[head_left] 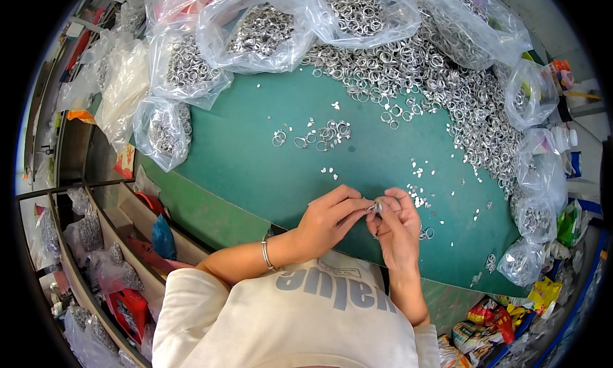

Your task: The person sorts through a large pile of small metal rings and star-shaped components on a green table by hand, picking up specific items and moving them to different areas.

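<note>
Near the table's front edge, my two hands meet over a small silver-coloured ring (pixel 377 208). My left hand (pixel 332 214) pinches at its left side with thumb and forefinger. On the other side, the fingers of my right hand (pixel 397 227) are curled around it, hiding part of it. A metal bangle (pixel 267 255) circles my left wrist. Just right of my right hand lie a few loose rings (pixel 426 233) and small silvery scraps (pixel 418 199). Farther off, a small group of rings (pixel 332 133) rests mid-table.
A large heap of rings (pixel 472 112) spreads along the far and right side of the green table (pixel 255 157). Open plastic bags of rings (pixel 262 32) line its edge. Shelves with bags and red trays (pixel 128 310) stand at left; coloured packets (pixel 491 320) lie at lower right.
</note>
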Tool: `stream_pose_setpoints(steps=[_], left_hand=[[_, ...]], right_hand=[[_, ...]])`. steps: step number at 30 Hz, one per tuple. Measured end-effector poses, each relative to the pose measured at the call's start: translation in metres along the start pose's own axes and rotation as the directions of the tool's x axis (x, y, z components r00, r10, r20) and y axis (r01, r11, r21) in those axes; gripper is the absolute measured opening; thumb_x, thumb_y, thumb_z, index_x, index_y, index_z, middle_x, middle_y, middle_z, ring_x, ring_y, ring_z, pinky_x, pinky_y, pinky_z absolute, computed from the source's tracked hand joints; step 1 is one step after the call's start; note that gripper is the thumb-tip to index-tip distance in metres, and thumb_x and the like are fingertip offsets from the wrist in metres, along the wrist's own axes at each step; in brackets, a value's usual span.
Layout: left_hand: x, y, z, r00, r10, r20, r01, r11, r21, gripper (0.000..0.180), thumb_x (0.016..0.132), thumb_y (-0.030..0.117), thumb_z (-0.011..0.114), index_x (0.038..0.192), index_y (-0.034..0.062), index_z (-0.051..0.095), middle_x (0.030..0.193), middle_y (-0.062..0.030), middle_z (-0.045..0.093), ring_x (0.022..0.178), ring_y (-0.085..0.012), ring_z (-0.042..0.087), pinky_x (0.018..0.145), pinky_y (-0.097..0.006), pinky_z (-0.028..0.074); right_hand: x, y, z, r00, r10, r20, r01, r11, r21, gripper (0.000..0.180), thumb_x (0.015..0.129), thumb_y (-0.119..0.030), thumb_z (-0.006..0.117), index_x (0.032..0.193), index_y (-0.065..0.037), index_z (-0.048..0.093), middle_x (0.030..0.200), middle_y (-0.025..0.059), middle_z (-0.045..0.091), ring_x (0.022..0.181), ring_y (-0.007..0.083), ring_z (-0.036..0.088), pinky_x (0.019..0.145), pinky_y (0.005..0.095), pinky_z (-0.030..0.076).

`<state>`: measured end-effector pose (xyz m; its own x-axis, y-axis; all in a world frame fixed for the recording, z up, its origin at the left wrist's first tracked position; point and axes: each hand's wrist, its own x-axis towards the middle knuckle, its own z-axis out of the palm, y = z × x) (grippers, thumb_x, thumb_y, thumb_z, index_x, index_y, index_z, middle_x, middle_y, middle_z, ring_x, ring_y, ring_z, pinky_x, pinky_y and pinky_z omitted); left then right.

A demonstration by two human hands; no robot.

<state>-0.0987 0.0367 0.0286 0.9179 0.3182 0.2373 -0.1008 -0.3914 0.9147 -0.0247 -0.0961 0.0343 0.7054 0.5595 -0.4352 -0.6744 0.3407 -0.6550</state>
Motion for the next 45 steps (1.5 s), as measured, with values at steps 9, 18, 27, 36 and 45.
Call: stream_pose_setpoints(steps=[9,18,27,36,45], left_hand=[[0.007,-0.008,-0.005,0.974,-0.158,0.162,0.168,0.984,-0.052,0.018,0.076,-0.005,0.065,0.093,0.0010,0.065,0.086,-0.0099,0.061,0.069,-0.0187,0.058,0.062,-0.028,0.047],[0.006,-0.016,0.020,0.767,-0.421,0.484,0.598,0.743,-0.301,0.016,0.085,-0.003,0.056,0.100,-0.0034,0.061,0.087,-0.0064,0.061,0.075,-0.0122,0.058,0.066,-0.025,0.048],[0.011,-0.017,0.011,0.672,-0.498,0.548,0.729,0.577,-0.369,0.017,0.087,0.003,0.058,0.101,-0.0052,0.061,0.086,-0.0075,0.064,0.077,-0.0116,0.061,0.073,-0.023,0.049],[0.006,-0.027,0.000,0.732,-0.494,0.469,0.678,0.602,-0.422,0.014,0.086,0.001,0.058,0.099,-0.0052,0.060,0.085,-0.0065,0.063,0.078,-0.0113,0.061,0.073,-0.024,0.051],[0.005,-0.036,0.007,0.744,-0.445,0.498,0.651,0.648,-0.394,0.014,0.086,-0.002,0.057,0.099,-0.0051,0.060,0.090,-0.0089,0.063,0.080,-0.0133,0.062,0.074,-0.024,0.051]], right_hand=[[-0.015,-0.013,-0.024,0.985,-0.170,-0.002,0.135,0.791,-0.597,0.012,0.085,0.003,0.057,0.094,0.003,0.065,0.082,0.0052,0.062,0.063,0.0076,0.056,0.055,0.0181,0.043],[-0.042,-0.038,-0.083,0.927,-0.336,-0.166,0.081,0.612,-0.787,0.007,0.083,0.003,0.059,0.088,0.002,0.064,0.073,0.0012,0.060,0.063,0.0074,0.050,0.058,0.0203,0.041],[-0.035,-0.033,-0.074,0.971,-0.232,0.056,0.183,0.576,-0.797,0.009,0.077,0.006,0.062,0.085,0.002,0.065,0.086,0.0057,0.059,0.064,0.0094,0.052,0.057,0.0214,0.042],[-0.031,-0.079,-0.070,0.984,-0.055,0.172,0.180,0.222,-0.958,0.008,0.075,0.001,0.067,0.082,-0.001,0.067,0.067,0.0044,0.057,0.056,0.0101,0.048,0.052,0.0249,0.039],[-0.037,-0.097,-0.084,0.994,-0.105,0.031,0.054,0.232,-0.971,0.004,0.078,-0.001,0.066,0.081,0.001,0.065,0.062,0.0012,0.058,0.055,0.0052,0.049,0.049,0.0215,0.040]])
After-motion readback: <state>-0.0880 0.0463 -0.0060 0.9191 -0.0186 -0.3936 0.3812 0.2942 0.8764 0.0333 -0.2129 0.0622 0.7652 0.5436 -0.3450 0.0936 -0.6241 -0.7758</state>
